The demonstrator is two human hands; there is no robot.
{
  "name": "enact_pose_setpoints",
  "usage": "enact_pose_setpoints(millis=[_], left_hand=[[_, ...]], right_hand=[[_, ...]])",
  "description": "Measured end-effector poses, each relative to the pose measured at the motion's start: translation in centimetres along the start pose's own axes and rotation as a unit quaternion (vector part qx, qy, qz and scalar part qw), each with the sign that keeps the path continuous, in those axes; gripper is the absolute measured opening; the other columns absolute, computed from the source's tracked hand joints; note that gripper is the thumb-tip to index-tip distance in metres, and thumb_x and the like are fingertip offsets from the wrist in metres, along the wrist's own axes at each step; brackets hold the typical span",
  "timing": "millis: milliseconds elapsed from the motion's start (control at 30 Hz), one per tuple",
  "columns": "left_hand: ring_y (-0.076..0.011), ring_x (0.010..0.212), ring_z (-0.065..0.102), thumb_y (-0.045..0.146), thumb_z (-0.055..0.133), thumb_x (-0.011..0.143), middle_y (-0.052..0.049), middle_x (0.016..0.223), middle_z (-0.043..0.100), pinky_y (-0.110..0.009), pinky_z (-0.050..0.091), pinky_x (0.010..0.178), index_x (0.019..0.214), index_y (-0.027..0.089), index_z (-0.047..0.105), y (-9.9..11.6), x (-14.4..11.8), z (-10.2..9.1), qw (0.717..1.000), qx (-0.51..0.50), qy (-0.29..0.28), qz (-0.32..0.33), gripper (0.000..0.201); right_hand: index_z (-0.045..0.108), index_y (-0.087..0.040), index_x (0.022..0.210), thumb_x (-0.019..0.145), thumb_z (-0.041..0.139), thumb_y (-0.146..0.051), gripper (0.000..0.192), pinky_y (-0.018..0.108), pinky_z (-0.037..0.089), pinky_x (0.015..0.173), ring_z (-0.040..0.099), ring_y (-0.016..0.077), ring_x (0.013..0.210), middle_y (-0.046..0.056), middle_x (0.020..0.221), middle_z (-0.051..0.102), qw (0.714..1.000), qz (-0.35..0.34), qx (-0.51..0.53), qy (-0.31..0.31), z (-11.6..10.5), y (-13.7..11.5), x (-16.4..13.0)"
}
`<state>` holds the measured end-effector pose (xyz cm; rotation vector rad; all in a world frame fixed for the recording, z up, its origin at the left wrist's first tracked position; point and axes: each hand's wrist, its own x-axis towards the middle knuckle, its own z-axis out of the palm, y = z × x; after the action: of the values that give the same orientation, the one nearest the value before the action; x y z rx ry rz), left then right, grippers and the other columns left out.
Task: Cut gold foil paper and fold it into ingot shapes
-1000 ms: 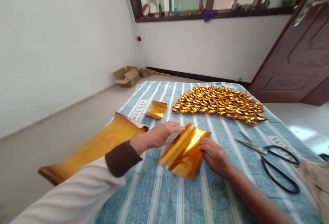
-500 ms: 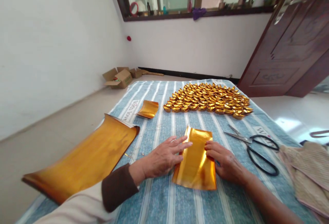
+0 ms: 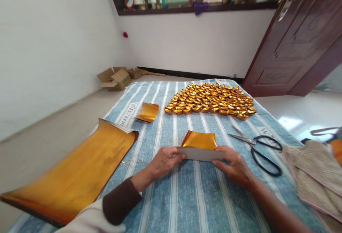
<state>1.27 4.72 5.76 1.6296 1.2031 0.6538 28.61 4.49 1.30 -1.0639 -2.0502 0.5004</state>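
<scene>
A sheet of gold foil paper [image 3: 201, 140] lies in front of me with its near part folded up, so its grey-white back shows. My left hand [image 3: 167, 159] pinches the left end of the fold between thumb and fingers. At the right end, my right hand [image 3: 233, 162] grips the same sheet in a like way. Scissors [image 3: 252, 141] with black handles lie spread just right of my right hand. A large stack of gold foil paper [image 3: 72, 172] rests to the left, and a small stack of cut gold pieces [image 3: 148, 112] sits beyond it.
Many folded gold paper ingots [image 3: 211, 99] cover the far right of the striped tablecloth [image 3: 160, 204]. A beige cloth [image 3: 317, 176] lies at the right edge. An open cardboard box [image 3: 114, 79] stands on the floor at the back left, and a brown door [image 3: 291, 47] is at the right.
The sheet lay flat under both hands; now its near edge is lifted and folded away from me, and both hands have closed on its two ends. The view has shifted slightly.
</scene>
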Motion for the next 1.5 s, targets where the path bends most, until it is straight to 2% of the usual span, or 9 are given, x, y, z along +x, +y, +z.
enact_pose_setpoints(millis=[167,267,367,467,633,767,900,1133,1500], left_hand=[[-0.0227,0.082,0.065,0.028,0.066,0.073,0.000,0.077,0.069,-0.026,0.050,0.071,0.090,0.024,0.068,0.6,1.7,1.1,0.991,0.010,0.115,-0.070,0.018],[-0.0214,0.077,0.065,0.024,0.064,0.073,0.000,0.079,0.068,-0.025,0.047,0.069,0.101,0.025,0.065,0.5,2.4,1.6,0.984,0.089,0.146,-0.056,0.029],[-0.0231,0.080,0.065,0.024,0.064,0.073,-0.003,0.087,0.069,-0.028,0.046,0.073,0.117,0.024,0.059,0.3,2.9,1.8,0.971,0.163,0.164,-0.056,0.045],[-0.0288,0.088,0.065,0.026,0.062,0.076,-0.010,0.098,0.068,-0.033,0.044,0.079,0.130,0.016,0.050,0.1,3.3,1.9,0.956,0.239,0.160,-0.063,0.057],[-0.0300,0.103,0.062,0.026,0.057,0.082,-0.013,0.114,0.065,-0.035,0.044,0.088,0.138,0.016,0.040,-0.2,3.7,2.2,0.942,0.301,0.137,-0.062,0.060],[-0.0275,0.108,0.060,0.025,0.056,0.085,-0.010,0.120,0.061,-0.034,0.044,0.091,0.123,0.020,0.054,-0.2,3.8,2.4,0.928,0.352,0.113,-0.045,0.039],[-0.0231,0.104,0.061,0.022,0.053,0.089,-0.008,0.118,0.060,-0.032,0.047,0.089,0.107,0.019,0.061,0.2,3.8,2.8,0.904,0.410,0.112,-0.050,0.020],[-0.0205,0.097,0.062,0.026,0.053,0.092,-0.008,0.120,0.055,-0.030,0.051,0.082,0.101,0.020,0.062,0.2,3.8,3.2,0.868,0.481,0.114,-0.056,0.014],[-0.0237,0.103,0.059,0.024,0.052,0.092,-0.011,0.123,0.052,-0.034,0.051,0.085,0.097,0.018,0.063,-0.5,4.0,3.3,0.864,0.488,0.121,-0.032,0.013]], right_hand=[[0.067,-0.018,0.082,0.079,0.059,-0.031,0.015,0.028,0.048,0.060,0.062,0.0176,0.064,0.000,0.067,0.066,0.980,0.194,-0.017,0.030,1.1,-0.4,0.8],[0.062,-0.016,0.105,0.077,0.058,-0.030,0.032,0.027,0.046,0.059,0.060,0.0164,0.059,-0.003,0.063,0.062,0.970,0.230,-0.027,0.071,2.0,-0.4,1.1],[0.053,-0.012,0.121,0.076,0.056,-0.029,0.048,0.029,0.047,0.062,0.059,0.0170,0.059,-0.004,0.062,0.059,0.967,0.229,-0.048,0.100,2.5,-0.4,1.3],[0.049,-0.012,0.126,0.077,0.055,-0.027,0.051,0.031,0.048,0.063,0.060,0.0185,0.063,-0.003,0.066,0.059,0.967,0.215,-0.075,0.112,2.8,-0.3,1.3],[0.060,-0.017,0.110,0.080,0.055,-0.021,0.031,0.034,0.048,0.070,0.060,0.0213,0.074,0.004,0.077,0.063,0.972,0.143,-0.136,0.124,3.4,0.1,1.1],[0.063,-0.017,0.094,0.084,0.054,-0.019,0.013,0.033,0.046,0.074,0.058,0.0220,0.080,0.006,0.081,0.065,0.974,0.101,-0.165,0.115,3.5,0.4,1.1],[0.063,-0.019,0.083,0.087,0.053,-0.019,0.011,0.032,0.042,0.073,0.054,0.0221,0.080,0.005,0.077,0.063,0.970,0.080,-0.210,0.096,3.5,0.3,1.2],[0.062,-0.019,0.080,0.091,0.049,-0.018,0.018,0.032,0.037,0.073,0.048,0.0214,0.077,0.004,0.073,0.056,0.961,0.061,-0.257,0.084,3.5,0.0,1.4],[0.059,-0.020,0.071,0.093,0.048,-0.018,0.024,0.032,0.035,0.073,0.046,0.0206,0.077,0.004,0.071,0.053,0.952,0.064,-0.289,0.078,3.6,-0.2,1.5]])
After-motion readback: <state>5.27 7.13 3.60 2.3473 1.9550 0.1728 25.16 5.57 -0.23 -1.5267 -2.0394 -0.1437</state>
